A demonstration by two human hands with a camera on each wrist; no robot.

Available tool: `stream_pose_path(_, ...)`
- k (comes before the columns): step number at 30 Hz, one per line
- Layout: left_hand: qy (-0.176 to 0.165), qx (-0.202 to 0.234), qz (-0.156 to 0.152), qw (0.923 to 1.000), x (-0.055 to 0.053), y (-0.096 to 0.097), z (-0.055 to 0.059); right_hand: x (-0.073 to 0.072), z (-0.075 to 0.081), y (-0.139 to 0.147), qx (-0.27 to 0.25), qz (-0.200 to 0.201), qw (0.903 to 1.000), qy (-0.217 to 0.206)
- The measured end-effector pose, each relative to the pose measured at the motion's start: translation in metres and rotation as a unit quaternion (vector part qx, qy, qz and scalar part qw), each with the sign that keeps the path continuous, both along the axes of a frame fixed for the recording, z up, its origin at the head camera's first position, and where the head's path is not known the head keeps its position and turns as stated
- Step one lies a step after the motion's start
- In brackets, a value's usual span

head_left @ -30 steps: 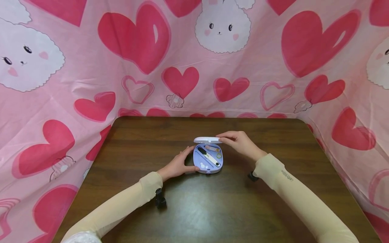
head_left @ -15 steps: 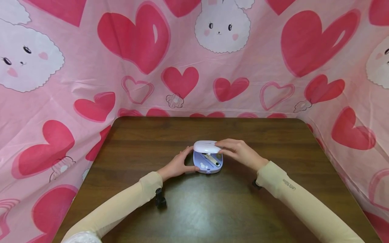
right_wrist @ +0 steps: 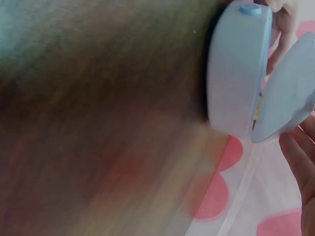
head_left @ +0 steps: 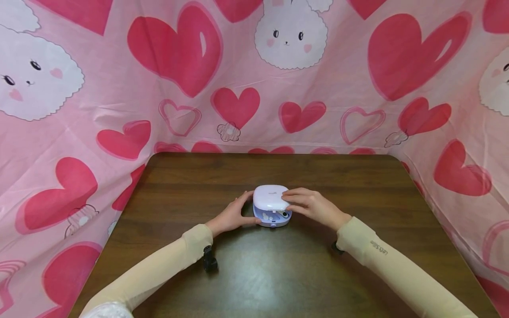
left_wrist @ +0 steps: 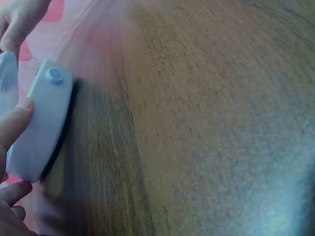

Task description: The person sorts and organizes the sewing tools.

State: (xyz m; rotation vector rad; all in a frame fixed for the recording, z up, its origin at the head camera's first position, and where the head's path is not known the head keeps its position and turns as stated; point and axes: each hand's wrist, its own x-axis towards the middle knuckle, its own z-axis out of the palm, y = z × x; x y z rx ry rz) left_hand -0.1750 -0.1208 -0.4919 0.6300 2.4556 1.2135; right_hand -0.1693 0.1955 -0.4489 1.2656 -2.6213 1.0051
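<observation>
A small hinged case stands on the table, its white lid (head_left: 271, 197) tilted partly down over the lavender base (head_left: 274, 224). Through the front gap show white bits and the end of a pale tool with a black dot; the other contents are hidden. My left hand (head_left: 230, 217) grips the base from the left, thumb at the front corner and fingers round the back side. My right hand (head_left: 316, 206) holds the lid by its right edge. A round blue button (left_wrist: 54, 75) sits on the base's front in the left wrist view. The right wrist view shows the lid (right_wrist: 288, 88) leaning away from the base.
The dark wood table (head_left: 246, 274) reaches back to a pink curtain (head_left: 274, 128) printed with hearts and rabbits, which also lines both sides. A black wrist camera (head_left: 210, 260) hangs below the left sleeve.
My right hand has swung the lid forward and down from nearly upright, covering most of the contents. My left hand has stayed in place on the base.
</observation>
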Motion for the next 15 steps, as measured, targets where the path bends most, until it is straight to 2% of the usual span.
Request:
stream_pose_path(6,0.006,-0.002,-0.002,1.0,-0.001,0.001,0.0,0.003,-0.009,-0.001,0.005,0.022,0.9983,0.053)
stream_pose_path(11,-0.003,0.001,0.001,1.0,-0.002,0.001,0.001,0.006,-0.019,-0.002,0.011,0.038,0.9941,0.101)
stream_pose_path(15,-0.005,0.002,0.001,1.0,-0.002,0.0,-0.001,0.01,-0.023,-0.006,0.028,0.038,0.9928,0.11)
